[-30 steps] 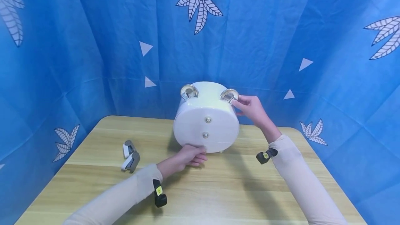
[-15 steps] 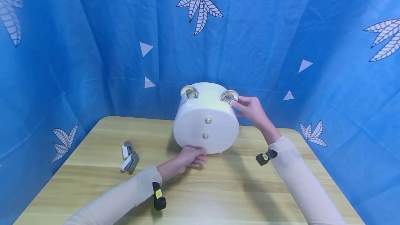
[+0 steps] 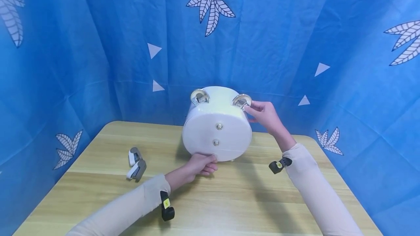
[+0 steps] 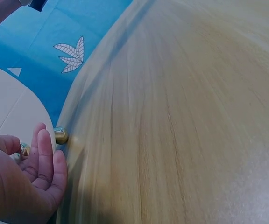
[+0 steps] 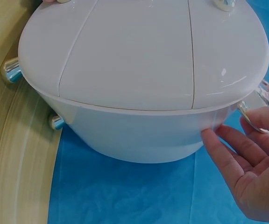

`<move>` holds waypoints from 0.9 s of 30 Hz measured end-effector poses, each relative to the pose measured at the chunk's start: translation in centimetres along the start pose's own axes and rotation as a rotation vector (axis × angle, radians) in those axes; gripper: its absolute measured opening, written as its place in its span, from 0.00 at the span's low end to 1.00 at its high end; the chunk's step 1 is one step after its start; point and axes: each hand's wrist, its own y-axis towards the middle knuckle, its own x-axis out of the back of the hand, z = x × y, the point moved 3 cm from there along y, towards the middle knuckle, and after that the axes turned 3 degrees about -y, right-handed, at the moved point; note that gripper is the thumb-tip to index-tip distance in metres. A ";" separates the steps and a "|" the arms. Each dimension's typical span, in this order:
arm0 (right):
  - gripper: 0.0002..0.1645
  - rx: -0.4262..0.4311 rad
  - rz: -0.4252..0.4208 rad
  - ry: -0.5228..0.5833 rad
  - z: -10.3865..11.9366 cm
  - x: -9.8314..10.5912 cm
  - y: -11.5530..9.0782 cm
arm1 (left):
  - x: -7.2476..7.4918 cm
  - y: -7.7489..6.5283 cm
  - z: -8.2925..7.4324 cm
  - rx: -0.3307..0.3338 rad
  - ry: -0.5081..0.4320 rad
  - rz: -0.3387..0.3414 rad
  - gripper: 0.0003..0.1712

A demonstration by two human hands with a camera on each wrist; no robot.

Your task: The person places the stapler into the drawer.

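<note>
A glossy white oval box [image 3: 200, 130] stands on the wooden table, with two round gold ears on top. Gold knobs, an upper one [image 3: 219, 126] and a middle one [image 3: 216, 142], run down its front. At the lower front edge, my left hand [image 3: 198, 165] pinches the lowest gold knob [image 4: 24, 150] between thumb and forefinger; its other fingers extend past it. My right hand [image 3: 265, 115] pinches the right gold ear [image 3: 240, 101] by its rim. In the right wrist view, other fingertips of that hand touch the box's side wall [image 5: 139, 135]. The left ear [image 3: 199, 97] is untouched.
Two small grey-and-white pieces, stapler-like in shape, lie at the table's left: a farther one [image 3: 135, 156] and a nearer one [image 3: 137, 170]. Gold feet, such as this foot [image 5: 11, 70], hold the box up. A blue patterned curtain [image 3: 210, 61] hangs close behind the box.
</note>
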 end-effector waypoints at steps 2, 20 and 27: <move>0.25 0.002 0.004 -0.006 0.0 0.0 0.0 | 0.0 0.0 0.2 0.002 -0.005 0.003 0.22; 0.25 0.009 -0.020 0.012 0.5 -0.2 0.0 | 0.0 0.1 -0.3 0.013 -0.003 -0.032 0.18; 0.24 -0.017 -0.033 0.018 0.4 -0.2 -0.1 | -0.1 0.0 -0.1 0.010 0.005 -0.032 0.19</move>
